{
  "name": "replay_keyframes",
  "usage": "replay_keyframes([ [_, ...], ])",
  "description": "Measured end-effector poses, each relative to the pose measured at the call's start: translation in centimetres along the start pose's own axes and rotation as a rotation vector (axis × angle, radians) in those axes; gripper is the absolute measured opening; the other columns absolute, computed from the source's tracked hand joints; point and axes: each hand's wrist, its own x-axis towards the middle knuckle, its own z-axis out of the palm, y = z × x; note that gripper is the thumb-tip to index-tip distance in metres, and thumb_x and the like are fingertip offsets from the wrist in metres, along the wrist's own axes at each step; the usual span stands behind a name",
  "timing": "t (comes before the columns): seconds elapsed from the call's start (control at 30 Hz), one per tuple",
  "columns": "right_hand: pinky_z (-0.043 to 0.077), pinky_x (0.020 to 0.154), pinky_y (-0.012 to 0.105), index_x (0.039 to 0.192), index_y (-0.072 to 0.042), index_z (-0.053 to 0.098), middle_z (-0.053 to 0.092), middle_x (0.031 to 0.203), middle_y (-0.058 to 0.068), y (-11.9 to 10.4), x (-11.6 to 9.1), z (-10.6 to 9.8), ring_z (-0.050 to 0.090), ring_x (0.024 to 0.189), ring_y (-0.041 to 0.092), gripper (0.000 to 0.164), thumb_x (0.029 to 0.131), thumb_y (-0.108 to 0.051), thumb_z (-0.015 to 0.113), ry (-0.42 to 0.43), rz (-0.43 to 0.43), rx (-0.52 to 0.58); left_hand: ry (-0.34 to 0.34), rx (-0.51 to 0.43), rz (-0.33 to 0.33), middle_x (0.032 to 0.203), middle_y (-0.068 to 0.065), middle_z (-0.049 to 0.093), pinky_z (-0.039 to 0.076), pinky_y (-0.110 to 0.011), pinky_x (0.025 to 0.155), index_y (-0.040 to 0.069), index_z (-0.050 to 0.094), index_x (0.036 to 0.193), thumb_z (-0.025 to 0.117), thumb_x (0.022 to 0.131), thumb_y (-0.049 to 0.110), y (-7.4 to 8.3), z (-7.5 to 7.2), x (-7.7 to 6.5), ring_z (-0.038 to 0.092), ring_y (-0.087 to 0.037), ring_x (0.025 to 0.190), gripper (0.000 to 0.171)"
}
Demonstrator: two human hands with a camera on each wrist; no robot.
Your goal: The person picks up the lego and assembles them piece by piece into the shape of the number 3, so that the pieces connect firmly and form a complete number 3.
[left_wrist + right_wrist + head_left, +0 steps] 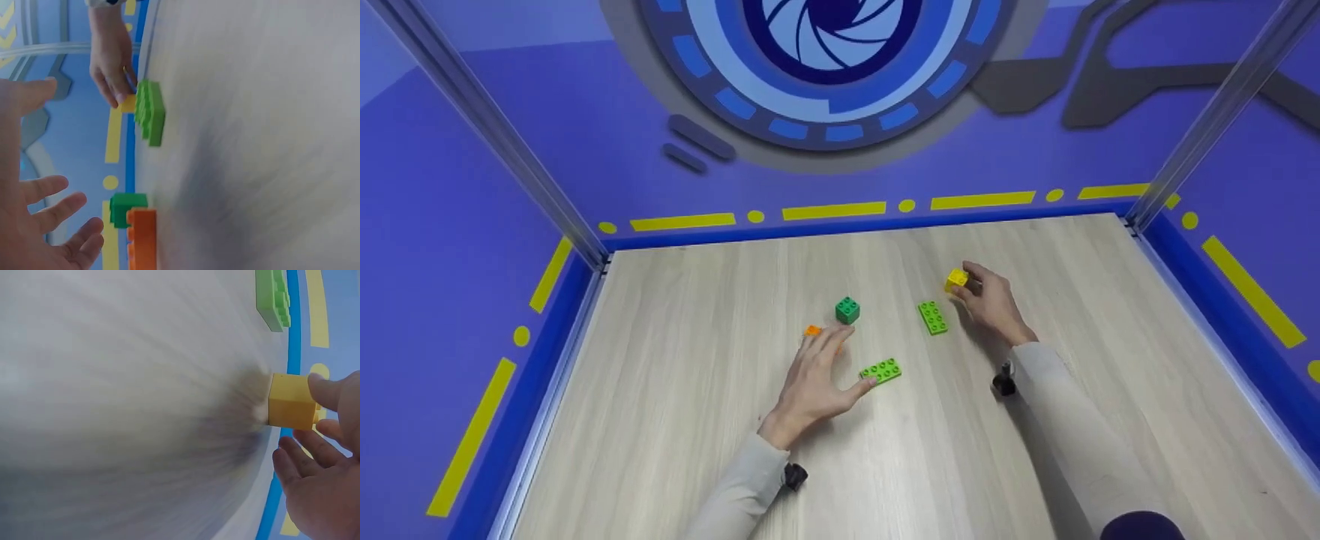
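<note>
My right hand (992, 304) pinches a small yellow toy building brick (956, 280) between thumb and finger. In the right wrist view the yellow brick (291, 401) stands at or just above the tabletop; I cannot tell if it touches. My left hand (812, 381) is spread with its fingers extended over an orange brick (812, 331), mostly hidden in the head view. The left wrist view shows more of the orange brick (144, 239), in front of the green brick (128, 209). By the left thumb lies a lime-green brick (883, 370). Another lime-green brick (932, 318) lies left of the right hand.
A dark green square brick (847, 310) sits beyond the left fingertips. The pale wooden tabletop (682, 360) is bounded by a blue patterned back wall (840, 180) and side walls. A dark rounded object (1140, 526) shows at the bottom right edge.
</note>
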Motion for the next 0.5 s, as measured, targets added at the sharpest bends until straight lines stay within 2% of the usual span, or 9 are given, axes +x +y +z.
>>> replay_keyframes([
  [0.1, 0.047, 0.118, 0.052, 0.160, 0.003, 0.042, 0.050, 0.158, 0.028, 0.1, 0.2, 0.2, 0.056, 0.142, 0.044, 0.057, 0.108, -0.008, 0.062, 0.007, -0.002, -0.007, -0.029, -0.010, -0.014, 0.152, -0.009, 0.059, 0.047, -0.053, 0.117, 0.008, 0.057, 0.151, 0.082, 0.090, 0.049, 0.3, 0.5, -0.2, 0.054, -0.033, 0.141, 0.078],
  [0.33, 0.050, 0.115, 0.051, 0.160, 0.003, 0.043, 0.056, 0.153, 0.028, 0.1, 0.3, 0.4, 0.060, 0.137, 0.043, 0.055, 0.109, -0.007, 0.060, 0.020, 0.044, -0.021, -0.111, -0.034, -0.062, 0.148, -0.009, 0.061, 0.045, -0.048, 0.120, 0.007, 0.059, 0.148, 0.079, 0.095, 0.038, 0.7, 1.2, -0.4, 0.055, -0.031, 0.141, 0.065],
  [0.5, 0.051, 0.114, 0.052, 0.159, 0.002, 0.045, 0.059, 0.149, 0.027, -0.1, 0.5, 0.5, 0.061, 0.134, 0.041, 0.052, 0.109, -0.006, 0.058, 0.031, 0.045, -0.028, -0.142, 0.008, -0.080, 0.144, -0.009, 0.063, 0.045, -0.047, 0.120, 0.007, 0.061, 0.145, 0.078, 0.097, 0.033, 0.7, 1.5, -0.4, 0.057, -0.031, 0.139, 0.058],
])
